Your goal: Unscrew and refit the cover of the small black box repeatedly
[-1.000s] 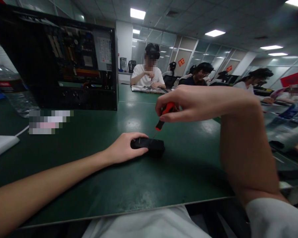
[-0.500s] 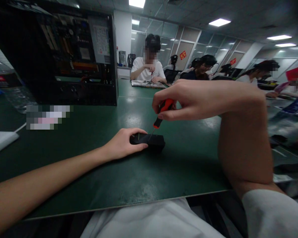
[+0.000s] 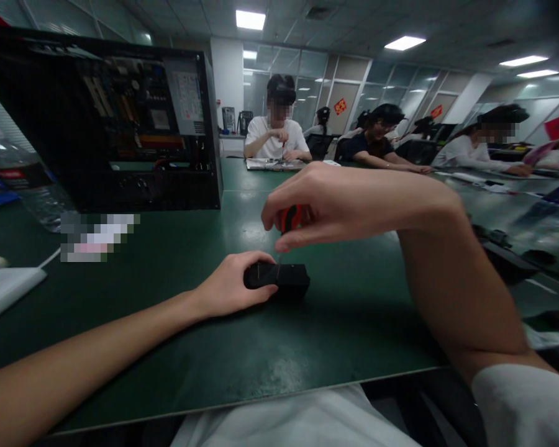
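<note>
Box (image 3: 279, 279), small and black, lies flat on the green counter (image 3: 345, 323), centre of view, near the front edge. Left hand (image 3: 230, 285) is wrapped round the box's left end: fingers curl over the top, thumb along the near side, grip closed on it, pinning it to the counter. Right end of the box is bare.

Right hand (image 3: 326, 202) sits directly above the box, slightly to its right, not touching it. Grip is narrow, fingertips pinched round the red-and-black handle of a screwdriver (image 3: 289, 220). Handle mostly hidden in the fingers. Thin shaft runs near vertical down from the hand to the box top, about mid-length, just right of the left fingertips. Tip looks to meet the top face; too small to tell if it's seated in anything. Right forearm comes in from the lower right, elbow raised, white sleeve at the frame edge.

Open PC case (image 3: 121, 124) stands upright at the back left of the counter, boards and wiring visible, well apart from the box. Clear bottle (image 3: 23, 180) just left of the case. White flat item (image 3: 4, 288) at far left edge. Other people sit at benches further back, hands on their own work.
</note>
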Demonstrator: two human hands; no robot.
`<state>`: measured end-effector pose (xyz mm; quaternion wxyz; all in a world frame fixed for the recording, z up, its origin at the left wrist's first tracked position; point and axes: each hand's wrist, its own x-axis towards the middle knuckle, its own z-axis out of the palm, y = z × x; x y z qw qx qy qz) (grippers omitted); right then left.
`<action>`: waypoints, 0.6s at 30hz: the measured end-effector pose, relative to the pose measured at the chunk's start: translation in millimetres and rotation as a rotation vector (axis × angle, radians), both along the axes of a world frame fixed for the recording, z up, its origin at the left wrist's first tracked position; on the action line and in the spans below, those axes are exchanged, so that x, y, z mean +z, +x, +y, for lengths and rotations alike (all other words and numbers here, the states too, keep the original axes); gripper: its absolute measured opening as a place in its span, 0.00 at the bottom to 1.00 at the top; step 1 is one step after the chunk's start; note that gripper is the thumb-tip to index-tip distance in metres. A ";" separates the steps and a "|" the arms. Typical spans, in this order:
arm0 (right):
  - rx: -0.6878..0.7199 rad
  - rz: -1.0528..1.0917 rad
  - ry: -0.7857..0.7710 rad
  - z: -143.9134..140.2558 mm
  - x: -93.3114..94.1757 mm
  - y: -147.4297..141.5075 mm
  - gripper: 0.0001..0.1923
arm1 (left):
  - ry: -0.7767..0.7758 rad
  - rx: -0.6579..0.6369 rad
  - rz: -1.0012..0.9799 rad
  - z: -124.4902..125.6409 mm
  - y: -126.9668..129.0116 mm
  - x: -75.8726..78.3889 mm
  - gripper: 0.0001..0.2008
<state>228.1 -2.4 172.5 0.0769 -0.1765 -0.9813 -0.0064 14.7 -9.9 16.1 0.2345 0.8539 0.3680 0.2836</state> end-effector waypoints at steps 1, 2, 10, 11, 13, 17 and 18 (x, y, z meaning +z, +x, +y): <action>0.010 0.014 0.004 -0.9 -0.4 -2.0 0.07 | 0.008 -0.005 0.000 -1.4 0.7 0.5 0.16; 0.027 0.022 0.003 -2.2 -0.6 -4.0 0.07 | 0.016 -0.010 -0.004 -2.8 1.9 0.7 0.16; 0.092 -0.005 0.003 -21.8 0.3 -10.2 0.05 | 0.021 0.036 -0.037 -3.7 18.2 -6.5 0.16; 0.093 -0.009 0.011 -23.8 0.3 -10.2 0.05 | 0.017 0.051 -0.032 -3.5 18.3 -6.7 0.16; 0.114 -0.023 0.009 -26.7 0.8 -9.2 0.06 | -0.005 0.077 -0.008 -4.3 17.1 -5.4 0.15; 0.064 -0.062 0.037 -28.1 4.7 -0.9 0.06 | -0.017 0.065 0.010 -9.6 12.8 1.0 0.15; 0.026 -0.068 0.051 -27.3 6.0 2.3 0.06 | -0.014 0.052 0.002 -11.1 12.1 2.6 0.16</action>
